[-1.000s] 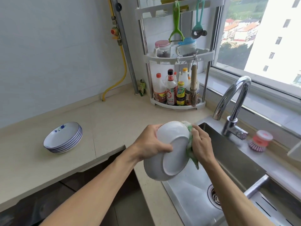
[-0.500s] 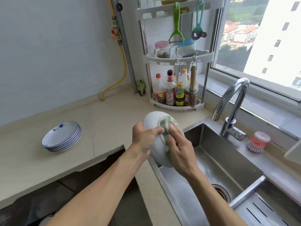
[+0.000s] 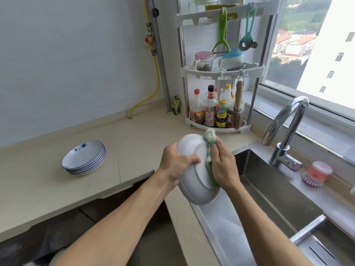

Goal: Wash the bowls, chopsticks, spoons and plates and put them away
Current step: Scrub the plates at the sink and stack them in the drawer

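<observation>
A stack of blue-rimmed plates [image 3: 84, 158] sits on the beige counter [image 3: 38, 181]. The left hand [image 3: 177, 166] grips a white bowl [image 3: 194, 171] over the steel sink [image 3: 269, 191]; the right hand [image 3: 222, 166] presses a green cloth [image 3: 209, 148] against its underside. A corner rack [image 3: 221, 73] and a window [image 3: 311, 45] stand behind.

Round white ceramic bowl [image 3: 194, 181]: plain white, no pattern. Scrubbing cloth [image 3: 209, 148]: green with white. Stack of shallow plates [image 3: 84, 158]: white with blue rims and a blue motif inside the top plate. Stone table [image 3: 48, 181]: beige, finely speckled. Steel sink [image 3: 272, 191]: grey metallic. Dish brush [image 3: 315, 174]: coral-pink body, pink-and-white bristles. Corner rack [image 3: 222, 71]: white. Gas hose [image 3: 156, 89]: yellow.
</observation>
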`<act>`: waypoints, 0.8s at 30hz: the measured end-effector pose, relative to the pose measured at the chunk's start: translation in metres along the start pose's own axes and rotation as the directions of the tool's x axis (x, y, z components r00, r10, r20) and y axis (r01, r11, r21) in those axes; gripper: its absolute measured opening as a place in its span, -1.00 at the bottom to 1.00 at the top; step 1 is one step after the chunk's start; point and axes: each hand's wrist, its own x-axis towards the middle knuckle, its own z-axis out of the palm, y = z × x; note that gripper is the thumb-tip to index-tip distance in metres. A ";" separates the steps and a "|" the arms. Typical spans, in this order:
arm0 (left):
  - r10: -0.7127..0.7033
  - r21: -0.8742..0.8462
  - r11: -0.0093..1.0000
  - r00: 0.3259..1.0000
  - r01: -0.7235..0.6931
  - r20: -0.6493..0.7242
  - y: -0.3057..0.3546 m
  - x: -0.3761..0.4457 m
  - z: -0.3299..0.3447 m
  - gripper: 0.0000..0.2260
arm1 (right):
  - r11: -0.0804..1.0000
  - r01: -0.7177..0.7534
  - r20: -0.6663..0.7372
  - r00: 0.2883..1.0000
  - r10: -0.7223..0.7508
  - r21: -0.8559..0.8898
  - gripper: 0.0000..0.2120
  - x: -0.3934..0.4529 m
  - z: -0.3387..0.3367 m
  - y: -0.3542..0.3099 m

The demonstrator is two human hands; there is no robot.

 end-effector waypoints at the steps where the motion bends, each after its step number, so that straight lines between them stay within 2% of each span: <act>1: 0.015 -0.029 0.999 0.998 -0.017 -0.059 -0.002 -0.002 -0.002 -0.69 | 0.999 -0.031 0.002 1.000 0.031 -0.017 -0.65 -0.001 0.004 -0.004; 5: 0.058 -0.102 0.990 0.948 -0.094 -0.313 0.000 0.001 -0.014 -0.65 | 0.980 -0.190 0.007 0.982 0.190 -0.059 -0.75 -0.029 0.023 -0.018; 9: -0.017 -0.197 0.977 0.888 -0.084 -0.459 -0.005 0.002 -0.027 -0.64 | 0.999 -0.046 0.036 0.998 0.046 -0.007 -0.62 -0.060 0.057 -0.039; 12: -0.034 -0.137 0.990 0.904 -0.027 -0.427 -0.011 -0.005 -0.044 -0.63 | 0.999 0.025 0.133 0.991 -0.023 -0.020 -0.50 -0.059 0.067 -0.041; 16: -0.016 -0.088 0.996 0.967 -0.007 -0.254 -0.012 -0.023 -0.075 -0.68 | 0.990 0.106 0.195 0.977 -0.087 -0.090 -0.56 -0.024 0.075 -0.039; 18: -0.018 -0.091 0.996 0.967 -0.005 -0.253 -0.015 -0.031 -0.089 -0.66 | 0.986 0.116 0.214 0.973 -0.089 -0.117 -0.54 -0.020 0.085 -0.045; 22: -0.080 -0.151 0.988 0.954 0.037 -0.290 -0.024 -0.043 -0.138 -0.70 | 0.941 0.334 0.370 0.869 -0.328 0.051 -0.57 -0.064 0.130 -0.065; 24: -0.103 -0.149 0.987 0.961 0.066 -0.258 -0.032 -0.054 -0.167 -0.69 | 0.923 0.382 0.440 0.822 -0.362 0.044 -0.53 -0.075 0.150 -0.062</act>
